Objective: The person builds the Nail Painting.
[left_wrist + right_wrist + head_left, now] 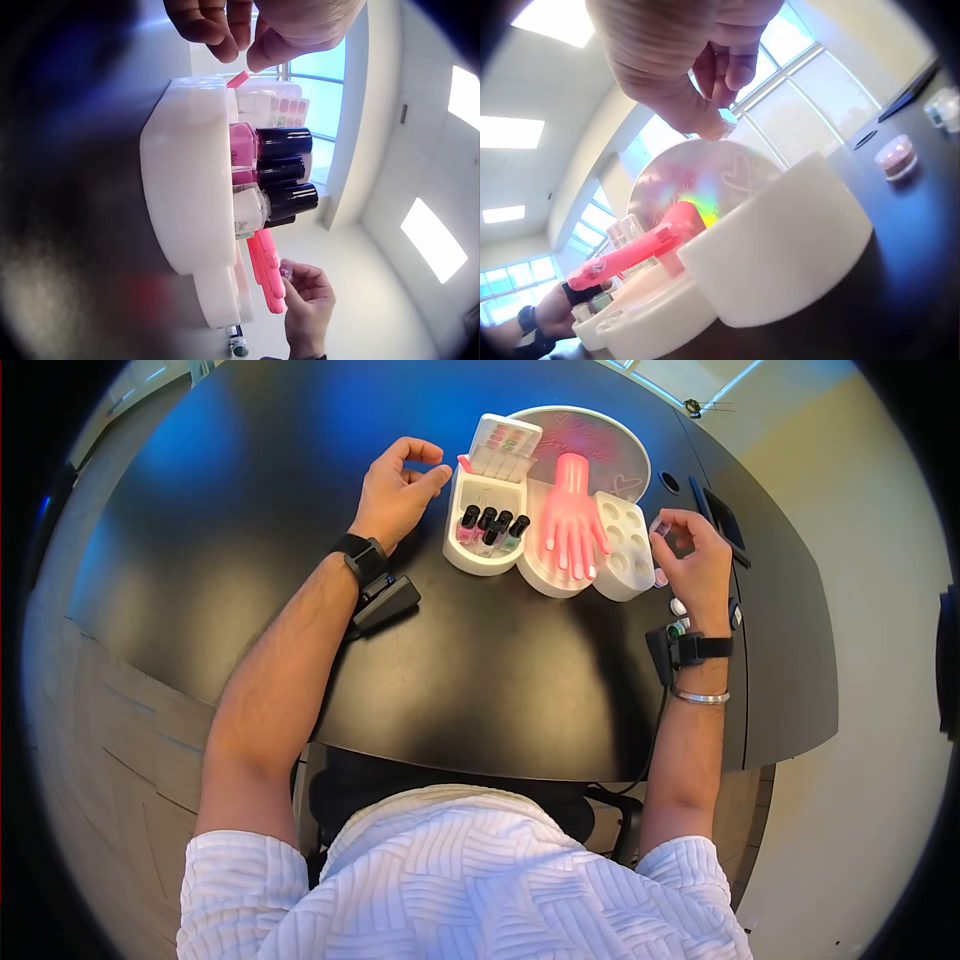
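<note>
My right hand (pixel 697 560) pinches a small clear pot (pixel 727 121) between thumb and fingers, just right of a white holder with round wells (pixel 622 585). Loosely bent, the fingers of my left hand (pixel 392 490) hang beside the white bin (pixel 482 567) and hold nothing. Near its fingertips is a pink stick (pixel 238 79) at the bin's back corner. Several nail polish bottles (pixel 291 141) with black caps stand in that bin, in front of a clear case of small coloured nail tips (pixel 505 445). Between bin and holder lies a pink model hand (pixel 572 510), fingers toward me.
A round mirror-like panel (pixel 615 445) with pink lettering rises behind the model hand. Right of the set are a small pot of pink contents (pixel 897 157), other small containers (pixel 678 606) and a dark tablet-like object (pixel 722 520). All stand on a dark table (pixel 480 680).
</note>
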{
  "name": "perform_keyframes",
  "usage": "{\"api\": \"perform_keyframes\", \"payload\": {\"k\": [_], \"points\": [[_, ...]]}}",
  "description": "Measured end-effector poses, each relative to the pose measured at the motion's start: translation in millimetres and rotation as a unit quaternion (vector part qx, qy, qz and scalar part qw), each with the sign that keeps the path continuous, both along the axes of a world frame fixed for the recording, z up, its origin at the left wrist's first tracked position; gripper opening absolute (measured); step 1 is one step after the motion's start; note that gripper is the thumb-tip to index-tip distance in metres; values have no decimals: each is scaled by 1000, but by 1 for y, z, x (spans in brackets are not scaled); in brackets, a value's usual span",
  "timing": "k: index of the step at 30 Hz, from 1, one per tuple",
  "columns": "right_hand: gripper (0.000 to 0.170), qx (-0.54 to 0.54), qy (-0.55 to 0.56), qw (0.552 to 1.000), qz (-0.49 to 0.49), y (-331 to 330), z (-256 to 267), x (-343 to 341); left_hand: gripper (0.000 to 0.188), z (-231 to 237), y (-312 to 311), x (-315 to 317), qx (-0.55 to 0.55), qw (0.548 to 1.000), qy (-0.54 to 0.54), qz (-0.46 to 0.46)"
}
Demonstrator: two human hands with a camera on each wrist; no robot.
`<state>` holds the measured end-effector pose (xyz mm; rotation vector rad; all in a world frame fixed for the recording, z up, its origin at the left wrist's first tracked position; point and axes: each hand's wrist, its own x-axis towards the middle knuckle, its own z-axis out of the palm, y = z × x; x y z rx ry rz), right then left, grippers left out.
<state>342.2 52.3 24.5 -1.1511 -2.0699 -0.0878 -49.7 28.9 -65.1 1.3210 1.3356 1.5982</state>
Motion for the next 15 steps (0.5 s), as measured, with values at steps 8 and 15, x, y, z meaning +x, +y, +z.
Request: {"api": "perform_keyframes", "payload": {"k": [8,15], "points": [[29,-97,-20,993,70,35,2,-13,28,1,0,0,16,1000,-13,11],[19,-98,-35,994,39,42,-11,-30,25,3,0,0,21,1000,6,19]]}}
